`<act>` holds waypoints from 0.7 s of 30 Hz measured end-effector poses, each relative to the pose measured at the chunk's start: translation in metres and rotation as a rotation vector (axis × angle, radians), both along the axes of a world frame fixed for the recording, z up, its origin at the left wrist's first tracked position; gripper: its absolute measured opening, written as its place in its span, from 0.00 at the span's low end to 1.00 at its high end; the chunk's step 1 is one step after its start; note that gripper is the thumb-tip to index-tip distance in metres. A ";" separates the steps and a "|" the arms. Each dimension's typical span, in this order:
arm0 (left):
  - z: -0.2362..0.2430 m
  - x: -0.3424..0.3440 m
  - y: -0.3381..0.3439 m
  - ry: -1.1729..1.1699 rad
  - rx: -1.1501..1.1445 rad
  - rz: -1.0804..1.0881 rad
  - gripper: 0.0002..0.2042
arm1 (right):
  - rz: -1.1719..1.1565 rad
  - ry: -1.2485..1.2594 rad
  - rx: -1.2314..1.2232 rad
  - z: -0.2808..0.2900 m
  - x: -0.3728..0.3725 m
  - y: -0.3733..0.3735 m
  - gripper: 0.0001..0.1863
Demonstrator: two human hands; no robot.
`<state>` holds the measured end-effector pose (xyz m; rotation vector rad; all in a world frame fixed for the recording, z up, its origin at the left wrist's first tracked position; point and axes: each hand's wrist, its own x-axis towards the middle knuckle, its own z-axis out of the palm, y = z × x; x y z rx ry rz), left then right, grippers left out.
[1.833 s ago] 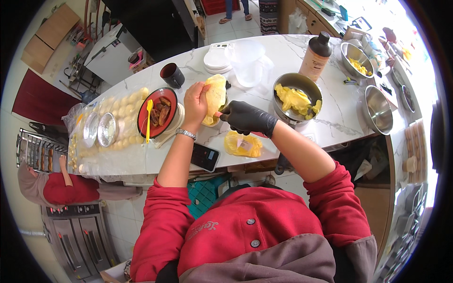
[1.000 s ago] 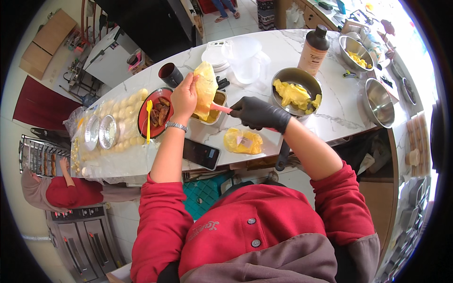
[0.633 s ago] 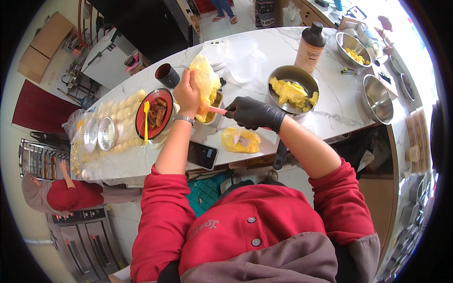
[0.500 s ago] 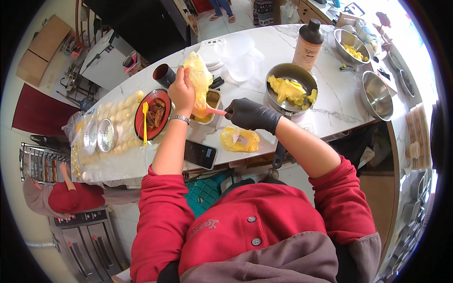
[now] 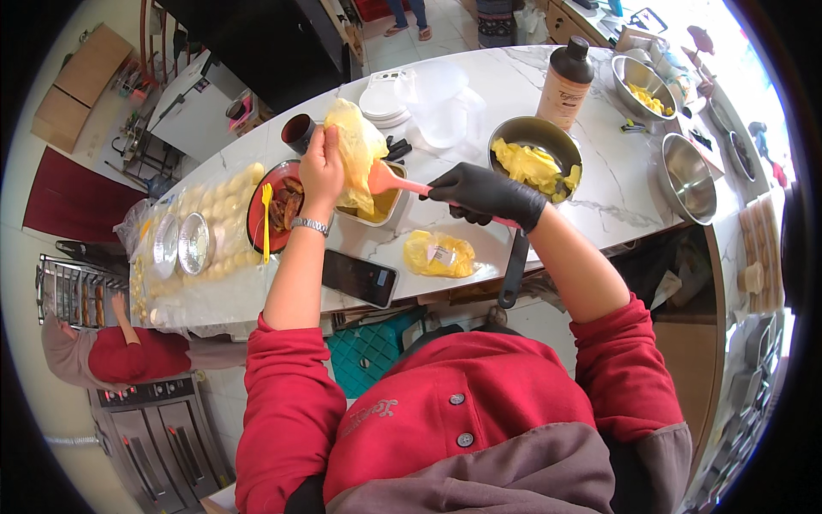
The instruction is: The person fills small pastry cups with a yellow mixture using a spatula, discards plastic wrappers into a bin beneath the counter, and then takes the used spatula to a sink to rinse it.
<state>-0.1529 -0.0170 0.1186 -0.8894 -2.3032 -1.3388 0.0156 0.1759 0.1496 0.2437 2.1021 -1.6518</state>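
My left hand [image 5: 322, 169], bare with a metal watch at the wrist, grips a crumpled plastic bag [image 5: 354, 141] smeared with a soft yellow substance like butter. In my black-gloved right hand [image 5: 488, 197] is a pink spatula [image 5: 387, 178], its blade against the bag's lower right side. Below them stands a rectangular metal tin [image 5: 396, 202], partly hidden by the bag and spatula. A wrapped yellow pack [image 5: 438, 254] lies in front of the tin. To the right, a dark saucepan [image 5: 507, 134] holds yellow lumps [image 5: 533, 164]; its handle sticks out past the table's near edge.
A phone [image 5: 360, 278] lies at the near edge. Left are a red plate [image 5: 259, 190] with a yellow fork [image 5: 267, 223], foil cups [image 5: 194, 242] and dough balls [image 5: 224, 201] under plastic. A large bottle [image 5: 565, 84] and steel bowls [image 5: 687, 177] stand right. Another person [image 5: 128, 355] works at far left.
My right hand has shifted right, and more of the spatula's pink blade shows outside the bag. My left hand and the bag have moved slightly left.
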 end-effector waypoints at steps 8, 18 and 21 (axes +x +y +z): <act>-0.014 0.014 0.013 0.143 -0.009 0.002 0.13 | 0.000 -0.034 -0.490 -0.007 0.003 0.010 0.14; -0.023 0.007 0.016 0.164 0.015 0.135 0.10 | 0.012 -0.014 -0.055 -0.006 -0.002 -0.015 0.14; -0.017 0.004 0.017 0.145 0.073 0.088 0.11 | 0.095 0.230 0.146 -0.028 -0.005 -0.018 0.15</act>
